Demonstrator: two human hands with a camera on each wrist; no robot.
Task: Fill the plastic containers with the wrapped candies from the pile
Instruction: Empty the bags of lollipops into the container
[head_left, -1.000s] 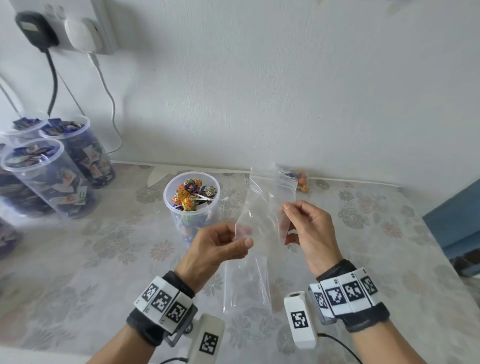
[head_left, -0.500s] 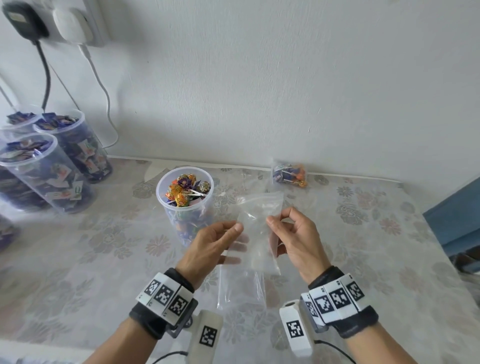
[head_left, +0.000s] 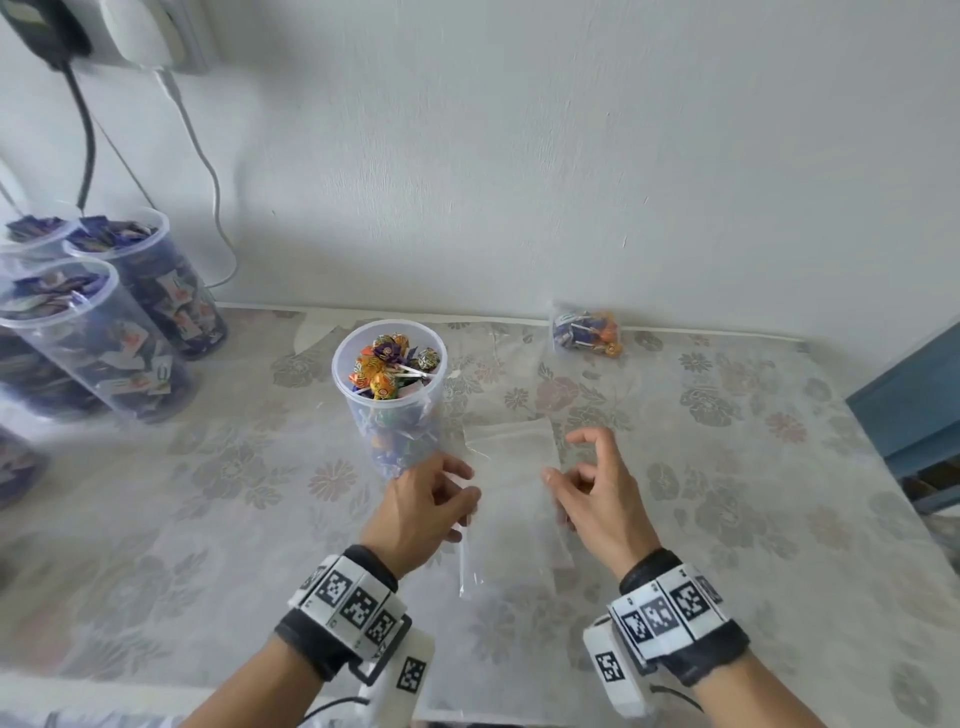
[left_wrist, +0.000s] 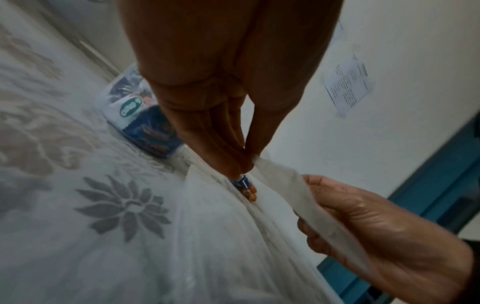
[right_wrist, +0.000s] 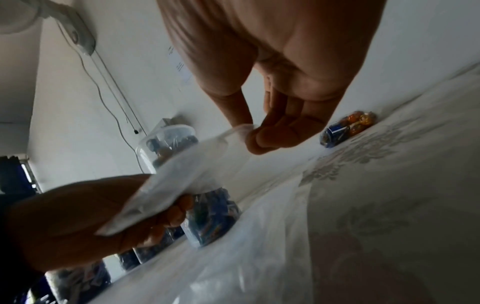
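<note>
Wrapped candies (head_left: 390, 370) fill the clear round plastic container (head_left: 347, 364) at eleven o'clock while our left hand (head_left: 423, 512) and right hand (head_left: 597, 499) pinch a flimsy, slippery transparent bag (head_left: 511, 483) by its edges.

The head camera is looking down and forward from above the table (head_left: 727, 467), facing the wall at 12 o'clock. Each wrist camera is peering along its palm from very close — low over the tablecloth. All three are sharing the clear bag (head_left: 511, 499) (left_wrist: 283, 185) (right_wrist: 182, 176) — and the bagged candies (head_left: 587, 332) (right_wrist: 348, 127) at 1 o'clock.
</note>
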